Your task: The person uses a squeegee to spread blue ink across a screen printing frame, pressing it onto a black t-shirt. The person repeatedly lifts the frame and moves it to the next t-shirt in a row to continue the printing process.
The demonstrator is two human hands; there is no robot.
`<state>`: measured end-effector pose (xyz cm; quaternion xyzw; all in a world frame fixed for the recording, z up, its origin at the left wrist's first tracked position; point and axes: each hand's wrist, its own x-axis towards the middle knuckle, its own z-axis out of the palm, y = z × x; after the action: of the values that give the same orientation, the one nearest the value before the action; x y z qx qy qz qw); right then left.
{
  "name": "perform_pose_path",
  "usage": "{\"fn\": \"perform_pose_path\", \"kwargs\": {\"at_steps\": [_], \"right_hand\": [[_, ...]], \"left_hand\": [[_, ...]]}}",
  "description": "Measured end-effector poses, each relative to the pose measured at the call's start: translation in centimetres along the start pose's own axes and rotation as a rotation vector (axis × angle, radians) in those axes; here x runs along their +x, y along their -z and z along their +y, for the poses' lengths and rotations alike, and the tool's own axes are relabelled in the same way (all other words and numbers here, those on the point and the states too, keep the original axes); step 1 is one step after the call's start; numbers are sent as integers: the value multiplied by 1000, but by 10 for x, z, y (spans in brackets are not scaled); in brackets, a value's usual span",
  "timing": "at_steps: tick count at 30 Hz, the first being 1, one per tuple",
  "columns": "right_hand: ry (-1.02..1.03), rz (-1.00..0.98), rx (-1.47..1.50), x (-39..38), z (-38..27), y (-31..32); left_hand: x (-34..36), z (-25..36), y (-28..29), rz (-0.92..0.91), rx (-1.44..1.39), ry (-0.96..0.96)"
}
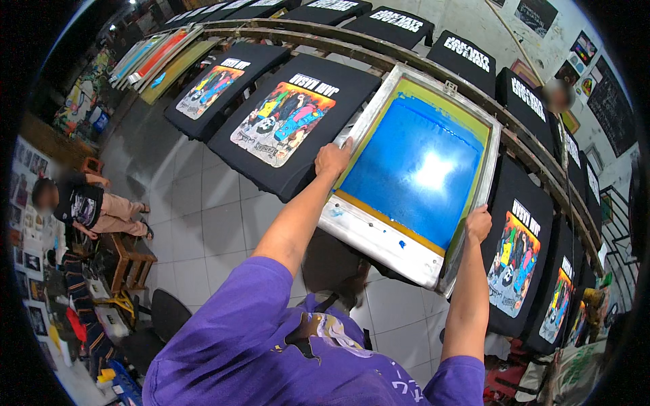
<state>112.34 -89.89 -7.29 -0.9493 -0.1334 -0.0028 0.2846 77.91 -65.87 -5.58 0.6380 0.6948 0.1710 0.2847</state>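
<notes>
Both my hands grip a screen printing frame [352, 215] by its opposite long sides. Blue ink [406, 162] covers most of the mesh, with a yellow-green margin around it. My left hand [333, 159] closes round the left rail, and my right hand [478, 224] round the right rail near its lower corner. The frame lies over one of the boards in the row, hiding whatever is under it. A black printed T-shirt [288, 115] is stretched on the board to the left. Another printed T-shirt [516, 250] lies just right of my right hand.
A long wooden rail [325, 35] separates this row from a far row of black shirts [462, 59]. Several more screens [159, 61] lean at the upper left. Someone sits on the left near a wooden stool [132, 260]; another person stands beyond the far row.
</notes>
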Motion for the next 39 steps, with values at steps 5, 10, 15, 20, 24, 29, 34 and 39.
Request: {"fn": "perform_pose_path", "kwargs": {"at_steps": [5,10,15,20,24,29,34,39], "right_hand": [[-10,25,-20,5,5,-7],[-9,16,-38,8,7,-10],[-6,1,-30,5,4,-8],[14,7,-26,9,10,-10],[21,6,-42,15,14,-13],[15,16,-34,8,8,-11],[16,29,-17,6,8,-9],[-14,49,-6,-3,0,-5]], "left_hand": [[5,-5,-5,6,-12,-27],[4,-5,-5,3,-11,-30],[7,-10,-6,12,1,-35],[3,-3,-2,-13,8,-24],[6,-3,-4,-10,7,-26],[6,-4,-5,2,6,-16],[4,-3,-5,12,-11,-23],[9,-9,-5,-20,4,-2]]}}
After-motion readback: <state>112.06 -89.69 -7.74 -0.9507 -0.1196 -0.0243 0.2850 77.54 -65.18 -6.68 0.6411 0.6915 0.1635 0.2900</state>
